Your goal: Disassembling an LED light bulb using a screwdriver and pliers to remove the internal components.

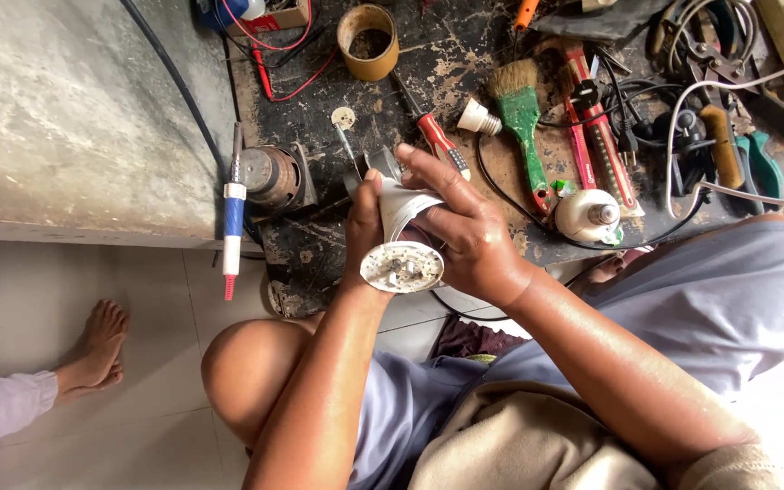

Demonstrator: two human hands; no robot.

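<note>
Head view: both your hands, left grip (365, 222) and right grip (465, 227), close around the white bulb housing (401, 245); its long axis points its open circuit end at you, above the desk (319, 245).

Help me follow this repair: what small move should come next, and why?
Probably tilt the white bulb housing so its round circuit board faces up. Both hands, left and right, grip it, with the board exposed toward the camera and the blue-handled soldering iron lying beside.

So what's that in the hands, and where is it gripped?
A white bulb housing, opened so its round circuit board faces the camera. The left hand and right hand wrap its tapered body from either side; neither is on the board end.
</note>
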